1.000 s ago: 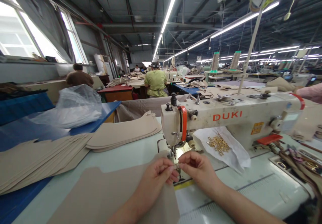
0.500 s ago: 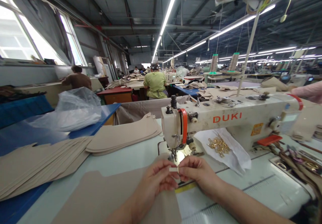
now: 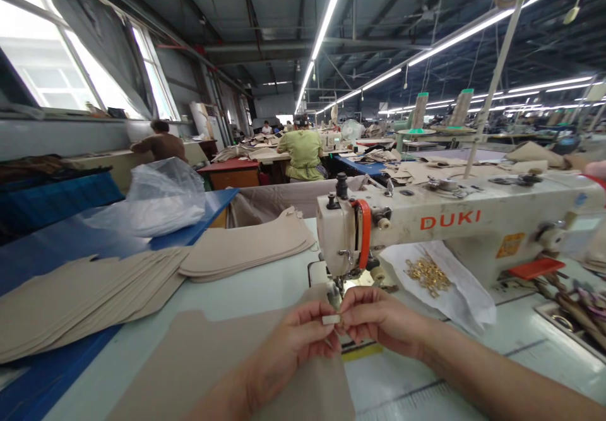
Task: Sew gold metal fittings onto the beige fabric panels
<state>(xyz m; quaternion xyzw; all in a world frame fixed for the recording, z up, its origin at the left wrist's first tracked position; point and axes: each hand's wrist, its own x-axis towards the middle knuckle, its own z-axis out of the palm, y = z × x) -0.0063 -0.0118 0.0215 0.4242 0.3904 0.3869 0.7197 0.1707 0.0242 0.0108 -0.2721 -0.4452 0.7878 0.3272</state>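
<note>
Just in front of the sewing machine's needle area, my two hands meet fingertip to fingertip. My left hand [image 3: 303,332] pinches a short pale strip [image 3: 331,319] between thumb and forefinger. At the strip's right end, my right hand [image 3: 374,314] is closed in a pinch, with a trace of gold metal at its fingertips; the fingers mostly cover it. A flat beige panel [image 3: 189,370] lies on the table under my left forearm. Behind my right hand, a pile of small gold metal fittings [image 3: 428,273] rests on a white sheet [image 3: 466,304].
The white sewing machine [image 3: 454,203] stands directly ahead. Stacks of beige panels [image 3: 95,301] lie to the left, near a clear plastic bag [image 3: 165,200]. A tray [image 3: 568,326] with tools is at the right. Co-workers [image 3: 303,153] sit further back.
The view has swung slightly left, so the scene sits further right. The gold piece seen between my fingers earlier is now mostly covered by my right fingertips; the strip remains pinched.
</note>
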